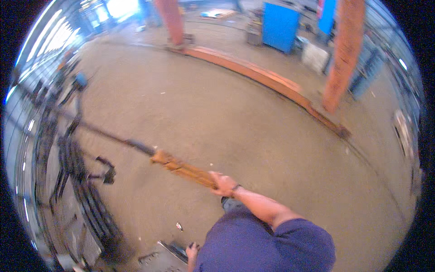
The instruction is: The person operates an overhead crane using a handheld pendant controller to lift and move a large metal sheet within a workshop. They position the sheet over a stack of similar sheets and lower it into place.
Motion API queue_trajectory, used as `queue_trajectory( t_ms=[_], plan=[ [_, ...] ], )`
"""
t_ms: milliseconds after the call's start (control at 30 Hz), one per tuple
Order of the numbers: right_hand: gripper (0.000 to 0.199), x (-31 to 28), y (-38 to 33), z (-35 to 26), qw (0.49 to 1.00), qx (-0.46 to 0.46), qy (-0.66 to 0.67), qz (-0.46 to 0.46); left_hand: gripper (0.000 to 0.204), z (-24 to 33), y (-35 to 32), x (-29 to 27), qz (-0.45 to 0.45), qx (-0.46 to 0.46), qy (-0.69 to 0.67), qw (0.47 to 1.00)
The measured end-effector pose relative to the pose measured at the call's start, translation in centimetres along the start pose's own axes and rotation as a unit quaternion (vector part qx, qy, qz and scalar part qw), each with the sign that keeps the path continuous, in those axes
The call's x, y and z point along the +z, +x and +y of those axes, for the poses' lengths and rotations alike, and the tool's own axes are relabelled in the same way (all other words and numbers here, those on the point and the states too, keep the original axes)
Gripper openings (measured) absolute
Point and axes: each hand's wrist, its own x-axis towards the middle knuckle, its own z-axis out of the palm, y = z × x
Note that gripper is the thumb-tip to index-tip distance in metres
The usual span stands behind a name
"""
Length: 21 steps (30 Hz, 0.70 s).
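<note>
Rusty bar [183, 168] stretches over the dusty concrete floor [217, 113] of a workshop, where I see orange columns [344, 54], a long orange beam [272, 81] lying on the floor at the far side and a blue cabinet [280, 25] beyond. The bar runs left from my right hand [223, 184], which is closed around its near end. My left hand [192, 250], low near the bottom edge, touches a grey metal piece [170, 254]; its grip I cannot tell. Dark metal racks [77, 181] stand at left.
</note>
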Motion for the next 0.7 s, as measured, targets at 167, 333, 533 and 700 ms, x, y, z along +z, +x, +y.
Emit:
queue_trajectory(
  t_ms=[167, 333, 533, 700],
  plan=[
    [0.081, -1.0, 8.3, -0.3, 0.993, 0.03, -0.052, -0.101, 0.03, 3.1, 5.1, 2.0, -0.026, -0.048, 0.044, 0.998],
    [0.089, 1.9, 14.6, 0.5, 0.994, -0.04, -0.047, -0.093, 0.031, 7.7, 11.2, 2.7, -0.017, -0.057, -0.023, 0.998],
    [0.084, 3.6, 18.2, 1.5, 0.992, -0.075, -0.055, -0.09, 0.032, 8.8, 15.4, 2.9, -0.026, -0.007, -0.09, 0.996],
    [0.08, 4.3, 16.7, 1.6, 0.991, -0.036, -0.011, -0.131, 0.034, 8.2, 17.5, 5.8, -0.067, -0.007, -0.034, 0.997]
  ],
)
